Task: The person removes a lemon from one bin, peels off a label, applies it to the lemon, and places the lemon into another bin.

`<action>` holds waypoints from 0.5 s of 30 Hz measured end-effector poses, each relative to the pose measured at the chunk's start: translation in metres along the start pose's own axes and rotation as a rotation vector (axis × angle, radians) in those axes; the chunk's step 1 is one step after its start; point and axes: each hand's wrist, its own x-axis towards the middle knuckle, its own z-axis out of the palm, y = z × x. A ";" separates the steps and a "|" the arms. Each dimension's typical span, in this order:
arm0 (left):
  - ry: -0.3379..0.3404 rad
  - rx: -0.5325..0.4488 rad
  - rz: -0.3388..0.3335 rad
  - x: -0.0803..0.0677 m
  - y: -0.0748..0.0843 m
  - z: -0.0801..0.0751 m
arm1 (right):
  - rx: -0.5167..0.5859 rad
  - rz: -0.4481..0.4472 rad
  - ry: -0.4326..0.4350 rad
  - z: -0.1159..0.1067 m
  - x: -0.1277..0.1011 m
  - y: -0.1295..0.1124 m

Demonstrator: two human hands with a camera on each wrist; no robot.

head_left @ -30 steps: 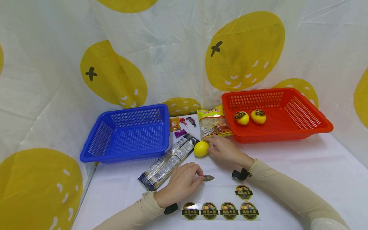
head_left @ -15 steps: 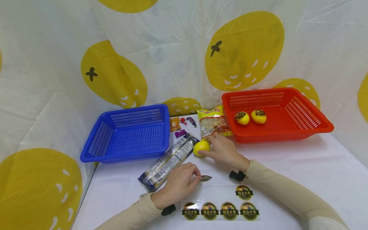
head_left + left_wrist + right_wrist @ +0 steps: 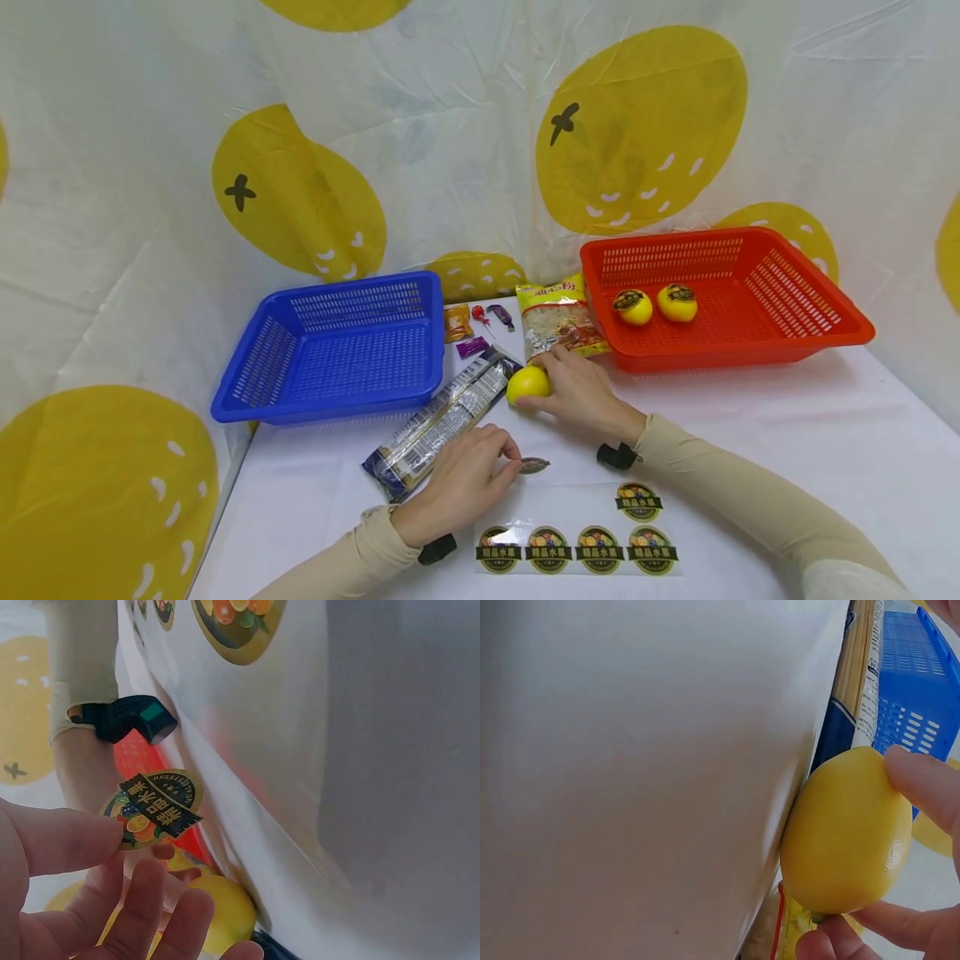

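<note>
My left hand (image 3: 467, 473) pinches a round fruit sticker (image 3: 156, 808) between thumb and forefinger, its other fingers loosely bent in the left wrist view. Black and gold with printed fruit, the sticker shows edge-on in the head view. Farther forward, my right hand (image 3: 583, 390) holds a yellow lemon (image 3: 847, 832), thumb on one side and fingertips around its stem end. The lemon sits at the table surface, between the long noodle packet and the yellow pasta bag. Below both hands lies a clear sticker sheet (image 3: 555, 510) bearing several more stickers along its right and near edges.
A blue basket (image 3: 330, 412) stands at the left. The red basket (image 3: 742, 354) at the right holds two stickered lemons (image 3: 678, 303). A noodle packet (image 3: 446, 421), a yellow pasta bag (image 3: 558, 317) and several small sweets (image 3: 471, 347) lie between the baskets.
My right hand has shifted its fingers and thumb around the lemon and now grips it from the near side. My left hand has drawn slightly left with the sticker.
</note>
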 end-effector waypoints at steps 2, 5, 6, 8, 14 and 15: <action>0.001 0.003 0.001 0.000 0.000 0.000 | 0.005 -0.012 0.000 -0.001 0.000 0.000; 0.007 0.002 0.004 0.000 0.000 -0.001 | 0.004 -0.030 -0.011 -0.002 0.000 0.000; 0.007 0.001 0.004 -0.001 0.000 -0.001 | 0.007 -0.035 -0.018 -0.002 -0.001 0.000; 0.005 -0.001 0.003 -0.001 0.000 0.000 | 0.013 -0.044 -0.032 -0.003 -0.001 0.002; -0.007 -0.006 -0.008 -0.004 -0.001 0.001 | 0.058 -0.097 -0.050 -0.004 -0.001 0.006; -0.007 -0.007 -0.007 -0.004 -0.002 0.001 | 0.066 -0.104 -0.054 -0.005 -0.001 0.007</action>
